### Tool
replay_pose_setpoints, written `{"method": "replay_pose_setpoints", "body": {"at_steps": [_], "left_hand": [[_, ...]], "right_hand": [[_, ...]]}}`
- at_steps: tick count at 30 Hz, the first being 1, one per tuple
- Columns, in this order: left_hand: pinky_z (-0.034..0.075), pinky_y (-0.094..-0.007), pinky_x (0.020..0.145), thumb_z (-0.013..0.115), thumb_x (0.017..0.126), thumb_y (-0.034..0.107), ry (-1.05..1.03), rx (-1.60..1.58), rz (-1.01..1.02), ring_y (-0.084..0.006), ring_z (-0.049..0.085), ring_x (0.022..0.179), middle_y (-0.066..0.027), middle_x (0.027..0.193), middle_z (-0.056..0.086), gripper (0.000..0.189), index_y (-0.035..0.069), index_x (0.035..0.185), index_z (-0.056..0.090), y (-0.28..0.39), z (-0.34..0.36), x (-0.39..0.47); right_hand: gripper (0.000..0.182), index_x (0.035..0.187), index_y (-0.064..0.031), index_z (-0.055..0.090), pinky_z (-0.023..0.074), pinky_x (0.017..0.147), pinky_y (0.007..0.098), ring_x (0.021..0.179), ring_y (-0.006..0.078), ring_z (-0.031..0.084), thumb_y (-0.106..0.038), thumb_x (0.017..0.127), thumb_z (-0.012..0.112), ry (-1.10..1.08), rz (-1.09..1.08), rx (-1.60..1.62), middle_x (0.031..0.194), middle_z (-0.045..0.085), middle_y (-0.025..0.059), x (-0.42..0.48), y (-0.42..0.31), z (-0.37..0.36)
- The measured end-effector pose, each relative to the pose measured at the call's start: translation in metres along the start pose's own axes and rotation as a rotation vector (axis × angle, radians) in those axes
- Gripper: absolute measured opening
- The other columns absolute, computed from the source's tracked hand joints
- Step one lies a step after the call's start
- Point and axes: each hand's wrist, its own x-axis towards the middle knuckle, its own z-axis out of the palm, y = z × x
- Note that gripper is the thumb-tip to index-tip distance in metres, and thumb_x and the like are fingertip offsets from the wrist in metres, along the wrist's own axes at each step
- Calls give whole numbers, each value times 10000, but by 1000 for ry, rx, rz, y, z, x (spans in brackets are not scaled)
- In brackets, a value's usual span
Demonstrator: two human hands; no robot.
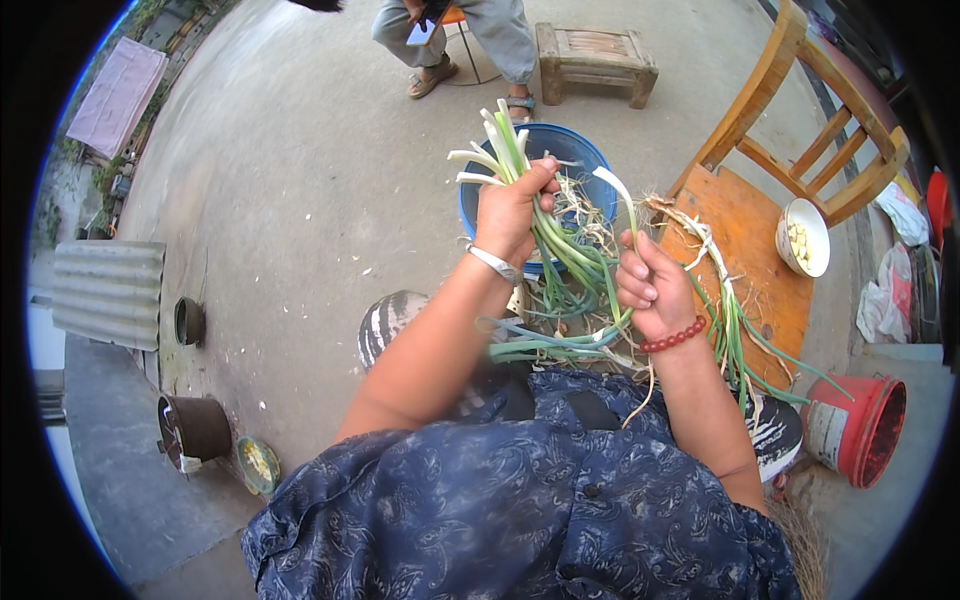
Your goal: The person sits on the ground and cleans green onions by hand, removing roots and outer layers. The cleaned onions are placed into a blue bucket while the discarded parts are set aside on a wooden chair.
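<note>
My left hand (514,206) grips a bunch of green onions (555,232), their trimmed white ends pointing up and their green leaves hanging down. To its right, my right hand (654,281) is closed round a single green onion (621,189) with its white end up. Both hands are over my lap, near a blue plastic bucket (471,204) that holds onion roots and peelings. Untrimmed green onions with roots (726,300) lie on the seat of a wooden chair (784,300) at my right. More green leaves lie across my lap.
A white bowl (822,259) of pale pieces, seemingly peeled garlic cloves, is on the chair. A red bucket (840,424) stands at the right. Ahead are a low wooden stool (596,56) and a seated person (495,37) holding a phone. Dark pots (206,427) stand at the left.
</note>
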Motion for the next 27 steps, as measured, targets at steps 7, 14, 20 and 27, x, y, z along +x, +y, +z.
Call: {"method": "replay_pose_setpoints", "body": {"at_steps": [7,14,20,27], "left_hand": [[320,-163,407,688,715,213,83,85,-100,-63,409,446,3,578,485,223,58,716,527,5,-1,2],[335,-179,440,657,717,72,-29,68,-39,-61,420,493,12,678,492,226,8,898,537,-3,0,3],[344,-193,449,676,695,69,-154,89,-137,-66,426,505,13,667,493,282,8,931,533,3,10,-6],[359,-191,455,652,726,95,-356,79,-268,-55,425,505,-19,711,538,230,-2,909,551,-1,13,-15]], "right_hand": [[222,930,-15,493,242,359,159,399,30,313,-221,887,425,13,-49,-51,572,415,-24,-2,0,2],[200,917,-11,541,274,378,152,424,30,362,-194,859,487,178,-250,-360,597,466,-21,-1,5,10],[159,881,-7,582,359,425,144,488,33,489,-149,813,566,288,-413,-673,660,565,7,5,9,13],[161,889,17,576,390,442,163,516,41,512,-121,807,563,272,-434,-852,672,585,22,10,15,12]]}}
